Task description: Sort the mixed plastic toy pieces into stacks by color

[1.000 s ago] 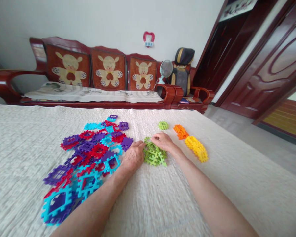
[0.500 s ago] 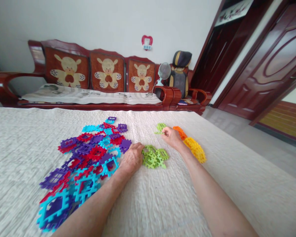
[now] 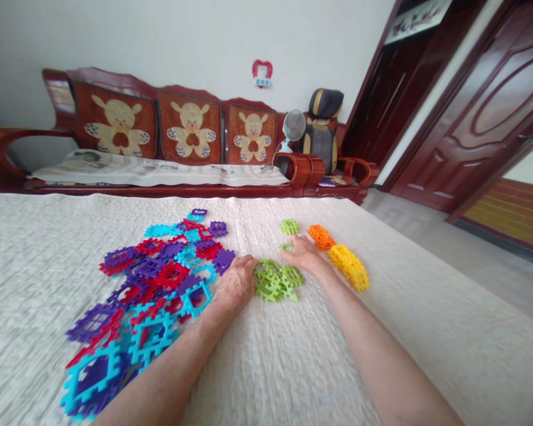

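My left hand [image 3: 237,282] rests on the cloth with its fingers bent loosely against the left edge of a heap of lime-green interlocking plastic tiles [image 3: 275,281]. It lifts nothing. Beyond the heap, my right hand [image 3: 308,254] has a single lime-green tile [image 3: 286,247] between thumb and fingers, low over the cloth. Just past it lies a small stack of green tiles [image 3: 289,226]. Left of my left hand spreads a large jumble of purple, red and light-blue tiles [image 3: 171,275], many with window-like openings.
Right of my right hand lie an orange tile group [image 3: 321,237] and a leaning row of yellow tiles [image 3: 349,267]. Everything sits on a pale textured cloth [image 3: 266,367]. Behind stand a wooden sofa [image 3: 160,190], a small fan [image 3: 294,125] and a dark red door [image 3: 475,112].
My right hand has drawn slightly back toward me with its green tile, away from the small green stack, its thumb and fingers wider. My left hand has stayed by the heap.
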`<action>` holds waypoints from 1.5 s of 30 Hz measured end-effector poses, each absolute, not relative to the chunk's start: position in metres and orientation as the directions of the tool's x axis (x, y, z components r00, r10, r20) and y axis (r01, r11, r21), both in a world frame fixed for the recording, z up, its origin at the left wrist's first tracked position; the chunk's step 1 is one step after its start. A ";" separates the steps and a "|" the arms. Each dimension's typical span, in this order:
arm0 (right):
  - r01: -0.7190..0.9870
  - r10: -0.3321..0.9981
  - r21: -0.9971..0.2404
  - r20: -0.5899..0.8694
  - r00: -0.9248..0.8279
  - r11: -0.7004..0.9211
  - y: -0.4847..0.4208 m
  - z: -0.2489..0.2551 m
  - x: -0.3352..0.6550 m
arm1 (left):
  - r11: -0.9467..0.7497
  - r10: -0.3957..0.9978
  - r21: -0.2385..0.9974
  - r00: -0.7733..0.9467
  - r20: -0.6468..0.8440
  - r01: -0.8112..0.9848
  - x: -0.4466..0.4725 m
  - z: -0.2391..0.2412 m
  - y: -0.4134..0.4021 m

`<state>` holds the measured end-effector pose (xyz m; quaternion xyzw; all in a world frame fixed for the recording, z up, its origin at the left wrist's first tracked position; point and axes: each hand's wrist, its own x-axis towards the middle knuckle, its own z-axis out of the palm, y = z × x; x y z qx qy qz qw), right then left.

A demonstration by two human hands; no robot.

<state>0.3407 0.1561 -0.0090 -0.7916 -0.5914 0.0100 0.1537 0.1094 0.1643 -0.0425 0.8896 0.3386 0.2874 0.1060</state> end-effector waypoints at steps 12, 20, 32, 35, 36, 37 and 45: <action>0.887 0.739 -0.443 0.555 0.382 -0.126 0.178 -0.018 0.360 | -0.758 0.652 0.393 0.617 0.441 0.520 0.108 -0.038 0.162; 0.884 0.723 -0.466 0.594 0.352 -0.048 0.189 -0.039 0.371 | -0.749 0.662 0.397 0.617 0.425 0.531 0.109 -0.036 0.161; 0.915 0.652 -0.399 0.678 0.339 -0.062 0.199 -0.049 0.381 | -0.737 0.676 0.405 0.611 0.412 0.542 0.109 -0.037 0.161; 0.920 0.654 -0.387 0.681 0.330 -0.062 0.198 -0.047 0.379 | -0.741 0.671 0.394 0.612 0.419 0.543 0.109 -0.039 0.162; 0.920 0.653 -0.387 0.682 0.329 -0.060 0.197 -0.046 0.378 | -0.743 0.669 0.390 0.613 0.420 0.544 0.109 -0.039 0.162; 0.920 0.651 -0.388 0.684 0.329 -0.057 0.196 -0.045 0.378 | -0.744 0.669 0.387 0.613 0.422 0.545 0.109 -0.039 0.162; 0.904 0.659 -0.417 0.655 0.371 -0.095 0.171 -0.045 0.374 | -0.753 0.658 0.371 0.617 0.432 0.543 0.109 -0.040 0.164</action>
